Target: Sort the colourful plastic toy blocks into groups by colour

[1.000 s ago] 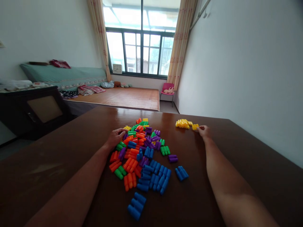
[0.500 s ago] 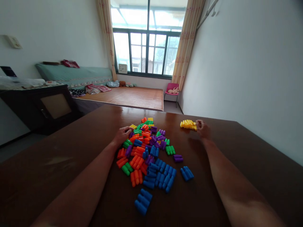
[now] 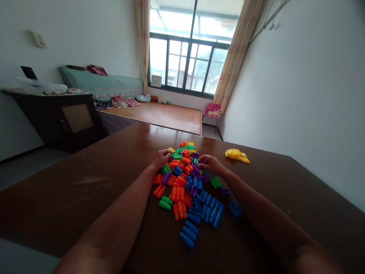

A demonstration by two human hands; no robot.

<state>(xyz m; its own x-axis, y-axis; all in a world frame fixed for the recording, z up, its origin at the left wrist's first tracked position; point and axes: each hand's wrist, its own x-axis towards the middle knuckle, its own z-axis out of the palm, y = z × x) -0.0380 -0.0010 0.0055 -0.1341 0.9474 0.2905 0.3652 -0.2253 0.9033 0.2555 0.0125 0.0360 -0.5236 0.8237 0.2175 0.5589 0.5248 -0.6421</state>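
A heap of plastic building blocks shaped like joined tubes, in orange [image 3: 178, 194], green [image 3: 216, 182], purple [image 3: 166, 178] and blue [image 3: 212, 208], lies on the dark table. At the heap's far left edge is my left hand [image 3: 161, 159], its fingers closed at a small yellow block [image 3: 171, 150]; their tips are partly hidden. My right hand [image 3: 211, 164] reaches into the heap's right side, over purple and green blocks, thumb and fingers apart. A joined yellow strip of blocks [image 3: 237, 155] rests by itself farther right.
The brown table [image 3: 94, 190] has single blue blocks [image 3: 189, 234] near its front. Beyond it stand a bed with a woven mat [image 3: 168, 114], a pink chair [image 3: 211, 110] and a dark cabinet [image 3: 51, 118]. A white wall [image 3: 308, 87] runs along the right.
My right hand has let go of the yellow strip and moved left to the heap. My left hand stays at the heap's left edge. The whole view has shifted and tilted slightly.
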